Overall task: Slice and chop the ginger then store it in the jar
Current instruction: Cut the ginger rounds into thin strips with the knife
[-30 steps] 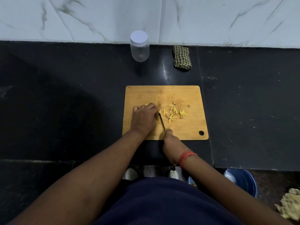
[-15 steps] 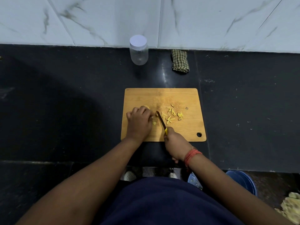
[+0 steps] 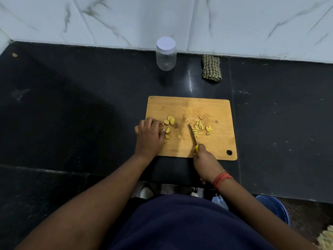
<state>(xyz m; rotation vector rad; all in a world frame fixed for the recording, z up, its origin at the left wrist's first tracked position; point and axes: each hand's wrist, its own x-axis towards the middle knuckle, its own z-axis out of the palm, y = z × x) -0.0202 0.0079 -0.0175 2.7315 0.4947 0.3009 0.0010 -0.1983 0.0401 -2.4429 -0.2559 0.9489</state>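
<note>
A person's left hand (image 3: pixel 148 135), fingers curled, pinches ginger slices (image 3: pixel 169 121) at nine o'clock on the bamboo cutting board (image 3: pixel 212 109) while the right hand (image 3: pixel 204 157) grips a yellow-handled knife (image 3: pixel 193 136) beside the chopped strips (image 3: pixel 198 129); fingertips are best kept tucked clear of the blade, with the lidded jar (image 3: pixel 166 54) waiting at twelve.

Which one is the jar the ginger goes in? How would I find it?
Look past the wooden cutting board to the back of the black counter, where it meets the white marble wall. The jar stands there upright, left of the folded checked cloth. It is the only see-through thing, with a white lid on top.
</note>
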